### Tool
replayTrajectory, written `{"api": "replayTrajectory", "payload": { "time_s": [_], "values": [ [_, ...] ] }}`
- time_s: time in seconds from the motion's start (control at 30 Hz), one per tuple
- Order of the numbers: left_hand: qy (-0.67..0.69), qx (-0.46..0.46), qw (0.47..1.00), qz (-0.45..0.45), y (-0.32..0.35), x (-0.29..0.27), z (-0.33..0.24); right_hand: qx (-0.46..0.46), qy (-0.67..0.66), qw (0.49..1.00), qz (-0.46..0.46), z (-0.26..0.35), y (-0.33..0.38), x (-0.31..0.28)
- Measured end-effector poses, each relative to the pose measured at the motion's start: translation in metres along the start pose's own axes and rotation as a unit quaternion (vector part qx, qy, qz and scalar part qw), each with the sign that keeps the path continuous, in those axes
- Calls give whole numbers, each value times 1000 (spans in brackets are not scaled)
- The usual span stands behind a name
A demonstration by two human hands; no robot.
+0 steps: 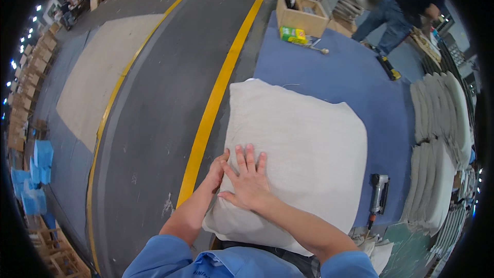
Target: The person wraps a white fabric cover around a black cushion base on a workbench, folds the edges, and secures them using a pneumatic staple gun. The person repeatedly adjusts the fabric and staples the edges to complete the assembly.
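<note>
Beneath the right grip (248, 185) lies a cream fabric-covered cushion (309, 128), its larger part stretching ahead and to the right of that hand. The right grip is released, palm down on the cloth with the fingers spread. Just beside it on the left, the left grip (215, 174) touches the cushion's left edge; whether it pinches the fabric, I cannot tell. Well to the right of both grips, a pneumatic staple gun (380, 195) rests on the blue counter (324, 77). Farther right stand stacked padded panels (437, 108). Well ahead of the grips are a wooden box (303, 20), a green-and-yellow carton (293, 34) just before it, and, farther right, a co-worker in jeans (388, 23). Left of the grips, a yellow line (213, 105) runs along the grey floor (159, 103).
</note>
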State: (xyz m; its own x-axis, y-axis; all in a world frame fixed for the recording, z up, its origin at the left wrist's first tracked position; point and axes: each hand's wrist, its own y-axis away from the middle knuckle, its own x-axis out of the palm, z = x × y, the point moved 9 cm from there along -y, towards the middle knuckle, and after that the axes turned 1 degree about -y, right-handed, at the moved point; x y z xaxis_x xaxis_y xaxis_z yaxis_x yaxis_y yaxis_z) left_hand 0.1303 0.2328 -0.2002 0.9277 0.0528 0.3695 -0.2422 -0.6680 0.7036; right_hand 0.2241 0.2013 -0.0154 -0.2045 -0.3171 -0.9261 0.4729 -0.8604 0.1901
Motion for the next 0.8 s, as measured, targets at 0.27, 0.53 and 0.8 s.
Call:
{"api": "replayTrajectory", "payload": {
  "time_s": [0.27,0.53,0.8],
  "values": [
    [4,30,999,15,-2,11,-12,61,-17,988,-140,-79,26,-53],
    [-192,102,974,-63,14,14,-38,491,-4,774,-400,-291,232,-103],
    [-141,114,983,-13,11,26,-38,613,-130,742,-240,-325,267,-74]
  ]
}}
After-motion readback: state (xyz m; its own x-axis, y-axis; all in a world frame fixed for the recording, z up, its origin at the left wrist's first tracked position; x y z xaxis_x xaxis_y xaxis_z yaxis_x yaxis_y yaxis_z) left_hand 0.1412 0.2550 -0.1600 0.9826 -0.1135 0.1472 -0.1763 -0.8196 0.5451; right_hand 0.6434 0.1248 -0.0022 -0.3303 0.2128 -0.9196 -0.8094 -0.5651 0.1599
